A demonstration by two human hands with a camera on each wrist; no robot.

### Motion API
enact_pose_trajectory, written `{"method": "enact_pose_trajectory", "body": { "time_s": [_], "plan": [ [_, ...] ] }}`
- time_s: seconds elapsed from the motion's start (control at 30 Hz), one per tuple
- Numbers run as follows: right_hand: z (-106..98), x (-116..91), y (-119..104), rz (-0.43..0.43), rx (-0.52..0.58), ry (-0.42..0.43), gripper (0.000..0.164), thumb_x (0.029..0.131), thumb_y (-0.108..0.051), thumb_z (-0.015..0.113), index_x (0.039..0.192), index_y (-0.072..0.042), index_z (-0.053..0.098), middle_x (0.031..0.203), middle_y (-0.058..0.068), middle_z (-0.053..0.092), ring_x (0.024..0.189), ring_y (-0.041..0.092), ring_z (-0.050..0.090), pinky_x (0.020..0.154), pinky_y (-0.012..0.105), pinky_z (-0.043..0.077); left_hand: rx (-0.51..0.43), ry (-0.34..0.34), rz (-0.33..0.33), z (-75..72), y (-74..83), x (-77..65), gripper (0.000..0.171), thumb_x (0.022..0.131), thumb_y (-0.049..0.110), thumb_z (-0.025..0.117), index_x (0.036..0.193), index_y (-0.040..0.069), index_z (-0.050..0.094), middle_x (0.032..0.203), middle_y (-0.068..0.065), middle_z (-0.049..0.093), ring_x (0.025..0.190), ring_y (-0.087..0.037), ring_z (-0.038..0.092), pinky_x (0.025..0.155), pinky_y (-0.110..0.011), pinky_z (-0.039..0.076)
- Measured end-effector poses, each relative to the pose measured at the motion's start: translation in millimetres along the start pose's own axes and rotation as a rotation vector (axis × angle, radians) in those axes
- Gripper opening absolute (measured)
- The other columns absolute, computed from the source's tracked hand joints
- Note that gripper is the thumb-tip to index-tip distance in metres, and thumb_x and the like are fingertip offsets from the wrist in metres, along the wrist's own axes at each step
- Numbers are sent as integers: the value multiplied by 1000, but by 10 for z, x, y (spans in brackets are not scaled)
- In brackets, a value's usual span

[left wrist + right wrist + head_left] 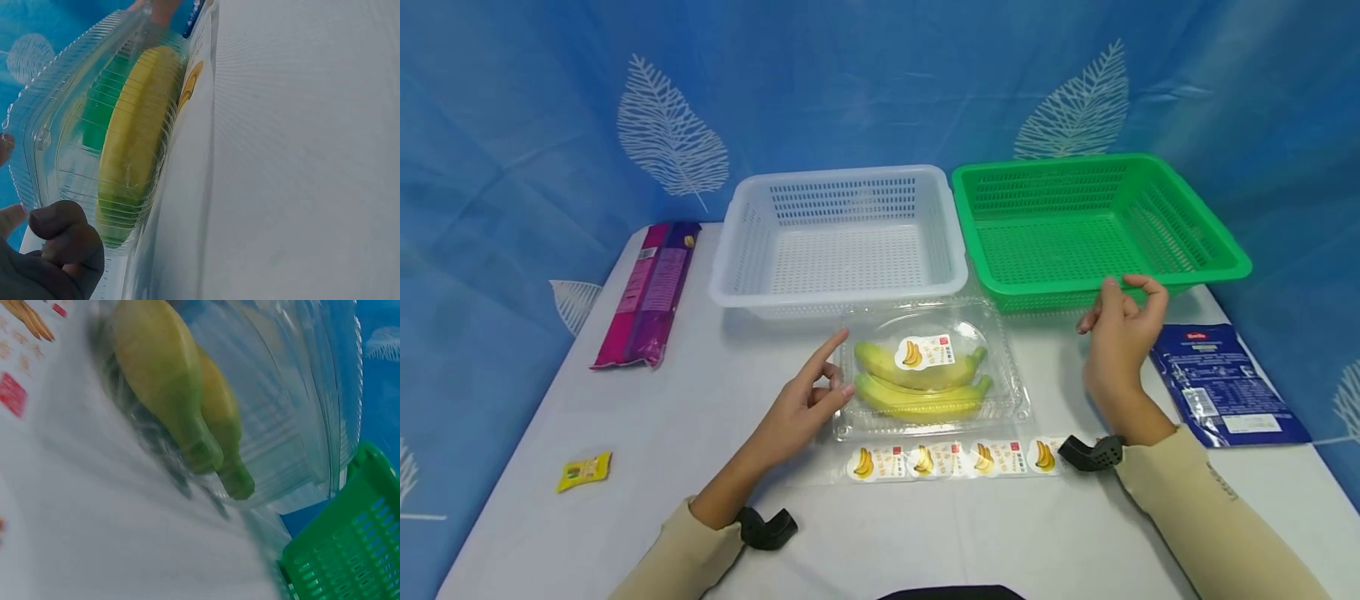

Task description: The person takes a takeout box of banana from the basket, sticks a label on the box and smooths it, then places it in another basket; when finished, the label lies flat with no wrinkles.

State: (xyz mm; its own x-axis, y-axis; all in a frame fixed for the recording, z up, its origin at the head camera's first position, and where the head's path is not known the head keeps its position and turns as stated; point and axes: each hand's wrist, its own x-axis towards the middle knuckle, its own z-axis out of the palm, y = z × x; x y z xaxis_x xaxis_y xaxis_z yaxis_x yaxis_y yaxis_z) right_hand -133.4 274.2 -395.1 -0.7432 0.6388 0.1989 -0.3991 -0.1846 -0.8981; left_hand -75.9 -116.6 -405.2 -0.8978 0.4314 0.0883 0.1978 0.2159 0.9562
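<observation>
A clear plastic clamshell box (1011,367) lies on the table with bananas (925,402) inside; its lid bears a banana sticker (923,352). My left hand (801,408) touches the box's left edge, index finger stretched out and thumb lower down, the other fingers bent. In the left wrist view, a banana (140,125) shows through the ribbed plastic wall. My right hand (1122,342) is raised to the right of the box, before the green basket, its fingers loosely bent and holding nothing. Only the box, bananas and basket show in the right wrist view, not the hand.
Before the box lies a strip of banana stickers (936,460). A white basket (838,300) and a green basket (1101,283) stand behind. A purple packet (651,296) and a small yellow packet (584,472) lie left; a dark blue pouch (1228,383) lies right.
</observation>
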Motion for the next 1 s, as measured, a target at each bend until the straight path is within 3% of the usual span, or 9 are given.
{"method": "enact_pose_trajectory", "body": {
  "time_s": [0.3, 0.53, 0.77, 1.0],
  "plan": [
    [53, 171, 77, -36, 40, 116, 23, 95, -5, 69, 100, -9, 47, 58, 6, 40, 39, 17, 42, 41, 23, 38, -28, 3, -10, 7, -3, 11, 70, 103, 16, 62, 163, 25, 26, 98, -10, 48, 57, -8, 37, 52, -24, 35],
    [39, 224, 111, -49, 102, 112, 28, 95, -3, 69, 90, -9, 42, 53, 6, 38, 35, 17, 41, 37, 24, 38, -98, 1, -43, 27, 10, -6, 76, 99, 14, 67, 163, 23, 25, 101, -14, 45, 55, -9, 44, 50, -25, 41],
    [11, 238, 133, -61, 89, 92, 22, 96, -3, 68, 94, -8, 46, 53, 7, 41, 35, 17, 42, 37, 25, 38, -115, 22, -73, 56, 36, -13, 78, 98, 13, 69, 162, 25, 27, 103, -16, 44, 55, -15, 53, 51, -36, 54],
    [-15, 238, 136, -68, 105, 97, 15, 99, -5, 64, 99, -7, 49, 58, 10, 43, 37, 18, 40, 37, 24, 38, -94, 35, -64, 63, 54, -38, 78, 96, 10, 70, 161, 25, 31, 102, -15, 47, 60, -17, 58, 52, -35, 54]
  ]
}}
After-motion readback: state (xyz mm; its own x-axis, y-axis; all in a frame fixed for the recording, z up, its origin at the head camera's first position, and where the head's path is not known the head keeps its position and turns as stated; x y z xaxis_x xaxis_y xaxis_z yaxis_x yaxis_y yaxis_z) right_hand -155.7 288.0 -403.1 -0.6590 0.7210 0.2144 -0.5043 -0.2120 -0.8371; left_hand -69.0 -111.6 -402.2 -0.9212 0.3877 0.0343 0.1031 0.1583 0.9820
